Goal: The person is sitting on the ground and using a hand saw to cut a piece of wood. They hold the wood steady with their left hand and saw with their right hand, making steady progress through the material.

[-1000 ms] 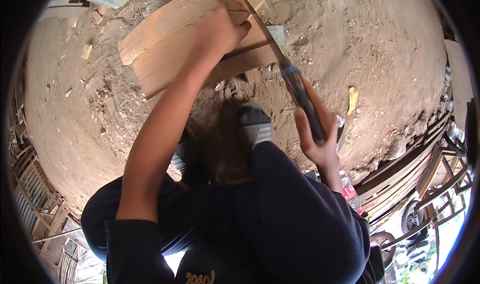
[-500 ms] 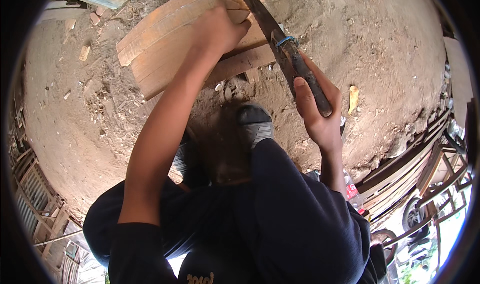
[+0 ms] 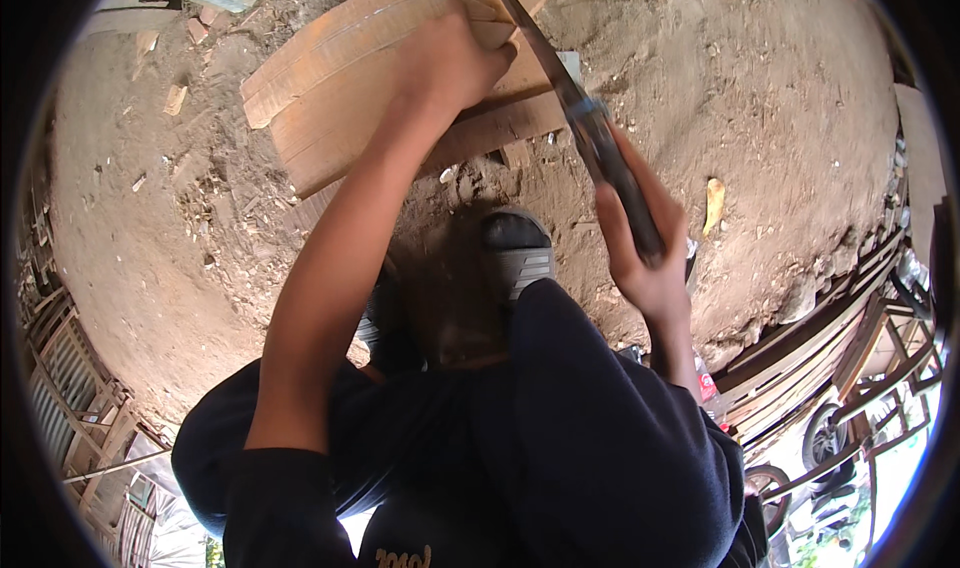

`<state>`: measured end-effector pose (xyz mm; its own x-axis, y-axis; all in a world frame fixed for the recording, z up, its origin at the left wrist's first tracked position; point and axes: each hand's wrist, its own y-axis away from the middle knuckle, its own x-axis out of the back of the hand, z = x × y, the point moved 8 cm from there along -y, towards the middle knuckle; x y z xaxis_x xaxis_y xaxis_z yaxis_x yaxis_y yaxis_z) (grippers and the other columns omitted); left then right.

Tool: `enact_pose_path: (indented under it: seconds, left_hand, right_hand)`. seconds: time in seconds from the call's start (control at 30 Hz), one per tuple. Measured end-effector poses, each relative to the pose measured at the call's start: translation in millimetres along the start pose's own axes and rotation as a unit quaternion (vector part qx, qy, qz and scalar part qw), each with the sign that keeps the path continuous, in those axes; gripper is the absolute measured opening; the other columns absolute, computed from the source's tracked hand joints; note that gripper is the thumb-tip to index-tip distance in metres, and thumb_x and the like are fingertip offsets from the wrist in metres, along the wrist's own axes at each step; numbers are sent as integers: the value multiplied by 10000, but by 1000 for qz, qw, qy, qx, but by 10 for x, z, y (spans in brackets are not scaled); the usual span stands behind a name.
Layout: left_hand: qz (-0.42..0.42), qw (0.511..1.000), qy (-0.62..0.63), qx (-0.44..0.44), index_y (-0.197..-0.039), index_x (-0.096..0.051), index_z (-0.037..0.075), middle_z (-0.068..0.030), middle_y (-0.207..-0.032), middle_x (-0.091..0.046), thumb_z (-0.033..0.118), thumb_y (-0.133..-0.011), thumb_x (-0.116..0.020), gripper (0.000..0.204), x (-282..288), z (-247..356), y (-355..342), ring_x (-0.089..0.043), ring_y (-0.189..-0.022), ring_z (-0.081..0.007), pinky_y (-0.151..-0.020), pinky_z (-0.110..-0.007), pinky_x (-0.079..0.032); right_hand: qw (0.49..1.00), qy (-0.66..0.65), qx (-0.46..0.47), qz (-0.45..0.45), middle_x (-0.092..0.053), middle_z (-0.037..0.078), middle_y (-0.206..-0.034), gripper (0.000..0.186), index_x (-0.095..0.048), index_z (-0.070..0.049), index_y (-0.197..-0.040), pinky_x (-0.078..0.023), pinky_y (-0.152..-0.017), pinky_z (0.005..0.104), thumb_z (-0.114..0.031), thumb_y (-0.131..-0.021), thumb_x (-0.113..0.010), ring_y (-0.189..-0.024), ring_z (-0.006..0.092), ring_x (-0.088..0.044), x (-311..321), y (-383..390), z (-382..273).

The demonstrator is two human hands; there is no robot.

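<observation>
1. Fingers of the right hand (image 3: 640,253) are wrapped tight around the dark handle of a saw (image 3: 575,118).
2. Left hand (image 3: 455,58) presses flat on the wood boards (image 3: 340,98) (they lie on the sandy ground (image 3: 770,98)).
3. Saw blade crosses the boards' right end, just beside the left hand.
4. One sandal (image 3: 515,253) stands below the boards.

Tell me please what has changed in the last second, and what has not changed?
The right hand pulled the long knife back toward the body and then pushed it forward again, so the blade slid along the edge of the wooden boards. Its grip on the handle did not change. The left hand stayed pressed on the boards, and the boards and the foot in the sandal stayed in place.
</observation>
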<state>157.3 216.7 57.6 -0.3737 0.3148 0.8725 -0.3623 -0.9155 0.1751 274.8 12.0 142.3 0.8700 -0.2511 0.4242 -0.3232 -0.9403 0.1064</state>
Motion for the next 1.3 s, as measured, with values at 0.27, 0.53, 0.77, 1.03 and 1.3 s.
enact_pose_path:
  seconds: [0.27, 0.53, 0.77, 1.03, 1.3]
  left_hand:
    - [-7, 1000, 8, -6, -1167, -601, -20, -241, -991, -714, 407, -761, -760, 610, -5, 57, 2, -701, -953, -380, -845, -449, -569]
    - [-5, 1000, 2, 3, -1164, -604, -9, -242, -987, -714, 407, -766, -760, 597, 29, 71, 39, -699, -958, -383, -846, -456, -568]
    - [2, 1000, 7, -11, -1165, -606, -11, -244, -997, -713, 422, -766, -755, 607, -15, 12, -9, -701, -951, -384, -835, -454, -572]
    - [-18, 999, 26, 4, -1180, -596, -8, -279, -1031, -694, 451, -793, -734, 616, -7, 82, 4, -671, -1000, -424, -871, -477, -536]
    - [33, 999, 12, -38, -1139, -612, -30, -258, -987, -713, 423, -771, -757, 602, 48, 86, 38, -702, -948, -393, -823, -469, -575]
  right_hand:
    - [1000, -2, -28, 5, -694, 132, -902, 499, -477, 68, -1408, -491, -711, 264, -99, -949, -581, -775, 92, -603, -20, -17, -12]
    - [996, -24, -87, 4, -710, 186, -1078, 491, -491, 83, -1389, -500, -779, 285, -127, -951, -563, -834, 135, -638, 178, 306, 113]
    - [993, -9, -111, -34, -706, 177, -1109, 470, -498, 73, -1389, -499, -789, 263, -122, -965, -558, -860, 125, -640, -27, -224, 27]
    - [995, -48, -88, 3, -699, 186, -1133, 482, -498, 78, -1387, -494, -829, 278, -123, -955, -574, -907, 150, -649, 117, 116, 94]
    - [998, -19, -51, 1, -714, 179, -1081, 493, -494, 83, -1390, -502, -834, 296, -114, -947, -579, -884, 142, -646, 240, 310, 58]
